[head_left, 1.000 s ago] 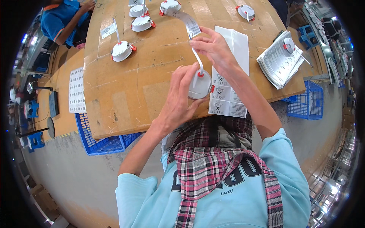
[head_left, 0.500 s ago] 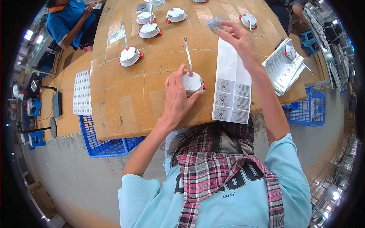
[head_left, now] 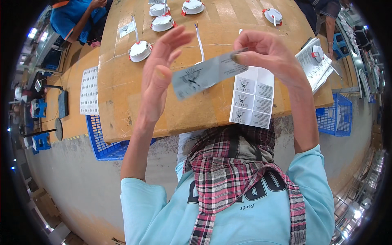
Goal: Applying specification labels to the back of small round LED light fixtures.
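Note:
Between finger and thumb, my right hand (head_left: 265, 55) pinches one end of a silvery printed label (head_left: 196, 79), stretched out in the air above the table. My left hand (head_left: 161, 77) is raised by the label's other end, fingers apart and holding nothing. Behind the label, a downlight's white cable (head_left: 200, 45) stands up from the table; its body is mostly hidden. Below my right hand lies a label sheet (head_left: 253, 98) with rows of printed labels at its near end, close to the table's front edge.
Several white downlights with red clips stand farther back, among them one downlight (head_left: 139, 51) at left and another (head_left: 272, 16) at right. A paper stack (head_left: 316, 65) bears one more. Blue baskets (head_left: 104, 143) (head_left: 337, 114) sit below the table. Co-workers are at the far corners.
My left hand has let go of the downlight and risen. My right hand has brought the label away from the sheet, nearer and leftward, now stretched out.

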### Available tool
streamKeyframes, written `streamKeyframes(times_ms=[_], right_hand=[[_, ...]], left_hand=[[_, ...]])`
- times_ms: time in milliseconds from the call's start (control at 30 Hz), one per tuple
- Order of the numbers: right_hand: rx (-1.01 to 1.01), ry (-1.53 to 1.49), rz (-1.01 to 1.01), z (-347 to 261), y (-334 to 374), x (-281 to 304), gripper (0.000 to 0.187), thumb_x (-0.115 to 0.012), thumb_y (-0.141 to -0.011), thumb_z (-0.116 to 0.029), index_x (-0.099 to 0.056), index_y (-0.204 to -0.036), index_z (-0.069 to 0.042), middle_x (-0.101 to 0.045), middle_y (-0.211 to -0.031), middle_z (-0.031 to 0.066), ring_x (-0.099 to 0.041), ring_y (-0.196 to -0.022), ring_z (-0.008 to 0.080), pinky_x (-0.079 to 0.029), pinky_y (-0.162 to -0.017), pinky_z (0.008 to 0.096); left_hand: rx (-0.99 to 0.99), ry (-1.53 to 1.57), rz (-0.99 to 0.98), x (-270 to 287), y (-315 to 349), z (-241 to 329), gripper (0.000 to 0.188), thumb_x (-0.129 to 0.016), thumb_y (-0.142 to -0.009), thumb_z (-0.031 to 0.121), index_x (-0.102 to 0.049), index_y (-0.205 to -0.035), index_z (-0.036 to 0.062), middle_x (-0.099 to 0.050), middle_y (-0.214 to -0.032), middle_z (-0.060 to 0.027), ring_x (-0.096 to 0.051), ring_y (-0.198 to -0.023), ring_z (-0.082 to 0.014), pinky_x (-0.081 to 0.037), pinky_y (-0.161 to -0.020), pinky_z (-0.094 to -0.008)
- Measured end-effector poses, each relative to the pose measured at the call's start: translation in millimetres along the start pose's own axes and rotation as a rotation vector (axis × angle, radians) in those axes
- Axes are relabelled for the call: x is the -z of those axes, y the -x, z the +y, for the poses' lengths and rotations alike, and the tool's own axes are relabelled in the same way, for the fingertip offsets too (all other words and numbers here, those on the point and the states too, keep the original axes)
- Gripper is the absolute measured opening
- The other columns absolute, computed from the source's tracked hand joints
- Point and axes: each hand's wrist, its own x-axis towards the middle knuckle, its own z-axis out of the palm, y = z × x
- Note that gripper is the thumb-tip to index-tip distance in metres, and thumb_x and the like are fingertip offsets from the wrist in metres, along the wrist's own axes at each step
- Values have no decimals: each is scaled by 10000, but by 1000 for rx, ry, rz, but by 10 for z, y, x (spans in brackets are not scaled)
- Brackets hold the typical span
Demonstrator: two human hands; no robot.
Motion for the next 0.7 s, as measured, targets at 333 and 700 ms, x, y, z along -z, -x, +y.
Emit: streamKeyframes(times_ms=[333,700], right_hand=[[-171,302,319,173,-37,-70,244,-687,-809,-180,-645,-897,45,-651,-778,70,-611,-724,119,-488,-676,239],[-128,354,465,620,-336,34,265,-687,-784,-196,-665,-904,39,-650,-738,91,-601,-688,129,-477,-655,251]], left_hand=[[470,284,-59,107,-28,-205,774,-509,-834,612,-460,-1285,-15,-617,-1045,-112,-565,-1004,-181,-396,-910,-354],[573,171,27,96,-358,-766,154,-712,-800,178,-641,-821,44,-640,-780,-19,-562,-778,-65,-414,-774,-235]])
